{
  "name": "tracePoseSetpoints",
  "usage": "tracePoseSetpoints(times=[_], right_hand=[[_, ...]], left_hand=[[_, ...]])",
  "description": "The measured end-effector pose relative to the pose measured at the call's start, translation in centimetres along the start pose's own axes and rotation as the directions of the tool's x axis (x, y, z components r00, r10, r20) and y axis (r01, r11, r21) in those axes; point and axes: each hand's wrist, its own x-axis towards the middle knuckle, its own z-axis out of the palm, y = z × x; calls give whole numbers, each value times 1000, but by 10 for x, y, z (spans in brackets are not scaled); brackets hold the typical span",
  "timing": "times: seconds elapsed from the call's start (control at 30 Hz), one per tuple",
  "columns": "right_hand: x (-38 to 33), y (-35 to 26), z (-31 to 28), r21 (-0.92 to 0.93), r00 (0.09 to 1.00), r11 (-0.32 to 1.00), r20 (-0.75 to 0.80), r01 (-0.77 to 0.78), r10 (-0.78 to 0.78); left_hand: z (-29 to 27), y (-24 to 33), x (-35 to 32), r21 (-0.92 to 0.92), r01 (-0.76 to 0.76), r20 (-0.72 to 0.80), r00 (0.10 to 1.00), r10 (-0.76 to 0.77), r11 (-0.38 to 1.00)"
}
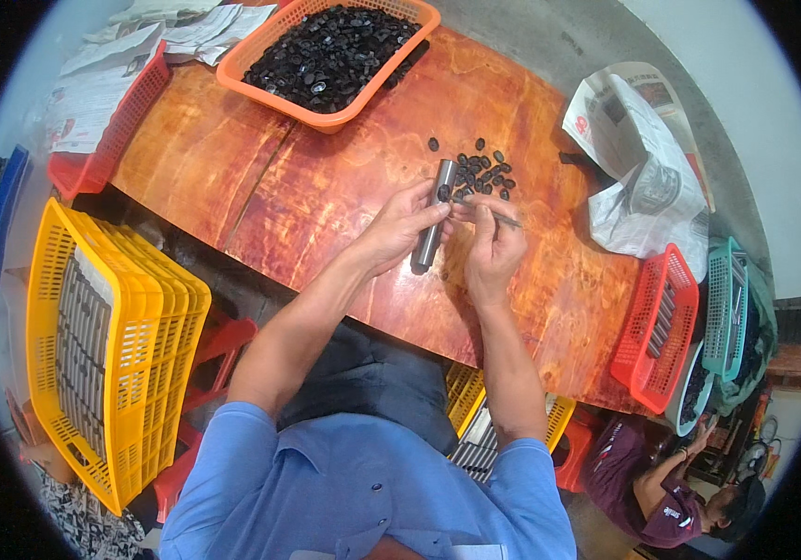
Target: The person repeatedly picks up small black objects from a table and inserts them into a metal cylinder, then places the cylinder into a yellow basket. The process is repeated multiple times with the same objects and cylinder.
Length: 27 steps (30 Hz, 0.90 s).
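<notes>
My left hand [398,224] grips a grey metal cylinder [435,217], holding it upright over the orange wooden table [326,187]. My right hand [492,245] holds a thin metal pick [498,217] next to the cylinder's upper end, where a small black piece [443,192] sits. A loose pile of small black round parts [484,173] lies on the table just beyond both hands.
An orange basket [326,51] full of black parts stands at the far edge. A yellow crate [106,345] with grey tubes is at my left, a red basket [657,327] with tubes at the right. Crumpled newspaper [643,177] lies far right. Another person [671,485] sits lower right.
</notes>
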Motion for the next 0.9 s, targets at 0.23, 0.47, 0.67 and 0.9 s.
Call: tracePoseSetpoints(times=[0.23, 0.47, 0.67, 0.9], right_hand=[[-2, 4, 3, 69, 999, 998, -38, 5, -2], [-4, 3, 6, 34, 994, 997, -79, 75, -73], [-7, 7, 6, 270, 992, 961, -99, -51, 80], [2, 5, 7, 477, 963, 854, -56, -207, 265]], left_hand=[[2, 1, -1, -12, 2, 15, 1000, -1, 1000], [5, 5, -1, 3, 20, 13, 1000, -20, 1000], [0, 3, -1, -42, 32, 63, 998, -29, 999], [1, 5, 0, -50, 2, 16, 1000, -1, 999]])
